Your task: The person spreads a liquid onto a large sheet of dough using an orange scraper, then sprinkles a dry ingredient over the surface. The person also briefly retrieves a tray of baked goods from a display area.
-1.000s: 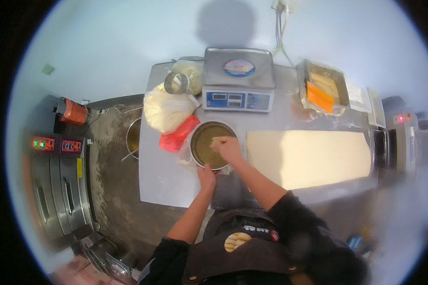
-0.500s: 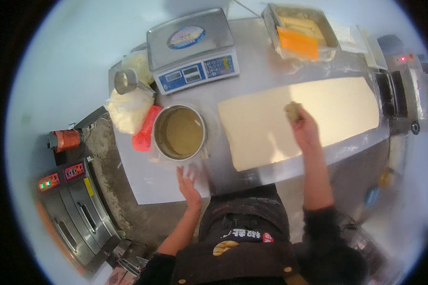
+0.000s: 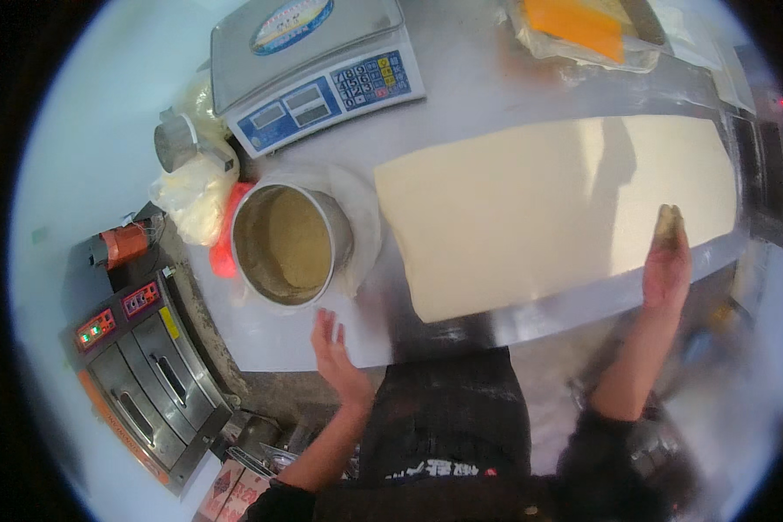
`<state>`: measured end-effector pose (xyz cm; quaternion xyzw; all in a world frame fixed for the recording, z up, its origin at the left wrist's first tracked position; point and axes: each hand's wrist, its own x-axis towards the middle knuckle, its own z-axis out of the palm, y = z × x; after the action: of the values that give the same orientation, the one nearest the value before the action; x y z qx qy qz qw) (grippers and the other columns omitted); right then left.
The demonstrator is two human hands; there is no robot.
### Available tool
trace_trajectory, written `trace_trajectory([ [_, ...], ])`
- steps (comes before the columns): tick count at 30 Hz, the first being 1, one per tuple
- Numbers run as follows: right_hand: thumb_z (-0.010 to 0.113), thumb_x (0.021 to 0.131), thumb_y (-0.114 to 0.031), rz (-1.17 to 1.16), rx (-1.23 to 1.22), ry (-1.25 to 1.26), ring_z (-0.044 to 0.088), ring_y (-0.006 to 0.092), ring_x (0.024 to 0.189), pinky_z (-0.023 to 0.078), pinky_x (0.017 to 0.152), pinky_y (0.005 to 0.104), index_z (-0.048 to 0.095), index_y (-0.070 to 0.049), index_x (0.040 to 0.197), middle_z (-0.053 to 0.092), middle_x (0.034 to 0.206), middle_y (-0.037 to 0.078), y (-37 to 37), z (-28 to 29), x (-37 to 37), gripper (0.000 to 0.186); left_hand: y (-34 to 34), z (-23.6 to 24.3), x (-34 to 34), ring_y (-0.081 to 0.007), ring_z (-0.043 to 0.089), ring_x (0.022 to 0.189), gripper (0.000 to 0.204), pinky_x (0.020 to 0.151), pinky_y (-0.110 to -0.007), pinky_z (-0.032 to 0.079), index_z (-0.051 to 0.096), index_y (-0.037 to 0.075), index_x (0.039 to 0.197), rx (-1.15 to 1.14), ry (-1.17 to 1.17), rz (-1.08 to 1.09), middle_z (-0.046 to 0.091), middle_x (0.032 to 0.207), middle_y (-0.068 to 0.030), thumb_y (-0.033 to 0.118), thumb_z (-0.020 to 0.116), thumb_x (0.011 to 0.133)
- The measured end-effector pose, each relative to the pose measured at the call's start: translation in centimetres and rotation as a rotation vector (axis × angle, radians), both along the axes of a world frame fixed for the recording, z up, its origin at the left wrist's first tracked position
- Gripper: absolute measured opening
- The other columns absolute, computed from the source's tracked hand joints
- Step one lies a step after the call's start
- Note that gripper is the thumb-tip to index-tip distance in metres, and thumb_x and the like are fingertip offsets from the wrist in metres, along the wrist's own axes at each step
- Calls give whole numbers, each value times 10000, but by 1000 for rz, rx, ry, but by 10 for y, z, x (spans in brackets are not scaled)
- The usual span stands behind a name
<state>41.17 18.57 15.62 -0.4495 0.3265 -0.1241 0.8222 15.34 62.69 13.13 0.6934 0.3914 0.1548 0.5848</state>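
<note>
Inspector: Since the earlier frame, the right hand (image 3: 667,265) has travelled from mid-sheet to the far right end of the dough sheet (image 3: 557,209); the left hand (image 3: 335,348) has stayed near the table's front edge.

Clerk: Condition of the sheet?

Inspector: Head view only. Pale cream, smooth, rectangular, lying flat on the steel table (image 3: 496,87), its long side running left to right, with a shadow across its right part.

Clerk: Right hand?

Inspector: Raised at the sheet's right front edge, fingers closed around a small brownish lump of filling (image 3: 667,223) at the fingertips. Forearm comes up from the lower right in a dark sleeve.

Clerk: Left hand?

Inspector: Open, fingers spread, holding nothing, palm down over the table's front edge, just below the round metal tin (image 3: 291,244). Whether it touches the table, I cannot tell.

Clerk: The tin?

Inspector: Brownish paste inside; it stands left of the sheet, apart from it.

Clerk: Surroundings?

Inspector: Weighing scale (image 3: 313,65) behind the tin; a tray with an orange scraper (image 3: 583,26) at the back right; a small deck oven (image 3: 143,374) lower left.
</note>
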Motion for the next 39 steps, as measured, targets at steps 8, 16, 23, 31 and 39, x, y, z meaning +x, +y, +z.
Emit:
trace_trajectory([
  [8,509,1112,-111,135,252,-51,599,251,1352,563,1128,336,511,71,1466,609,1434,216,36,-34,12,398,32,-62,43,-394,550,1286,626,1128,-487,401,578,-47,1392,633,-110,-483,618,1361,-232,356,688,927],
  [16,495,1117,-121,203,181,-69,571,261,1376,505,1175,348,482,70,1494,560,1492,217,18,-35,15,423,19,-69,109,-394,471,1410,754,1204,-502,334,438,-55,1508,346,-299,-438,510,1507,-232,455,637,989],
  [23,476,1117,-97,445,-1291,66,587,300,1366,521,1176,371,477,102,1478,566,1476,251,24,-39,10,413,0,-55,189,-361,324,1555,771,1304,-465,205,263,-42,1610,-225,-407,-192,344,1654,-236,476,453,1072],
  [31,521,1107,-263,428,-1181,133,550,289,1413,434,1203,390,522,-3,1506,588,1492,204,64,-36,7,476,23,-95,217,-343,351,1542,600,1301,-441,224,284,-17,1612,-358,-526,-235,370,1641,-242,303,363,1111],
  [39,580,1087,-198,332,-414,160,672,268,1194,550,1041,386,632,21,1345,688,1291,161,164,-57,9,342,25,-87,235,-335,442,1480,646,1258,-440,272,334,0,1588,-10,-344,-273,497,1553,-258,419,405,1101],
])
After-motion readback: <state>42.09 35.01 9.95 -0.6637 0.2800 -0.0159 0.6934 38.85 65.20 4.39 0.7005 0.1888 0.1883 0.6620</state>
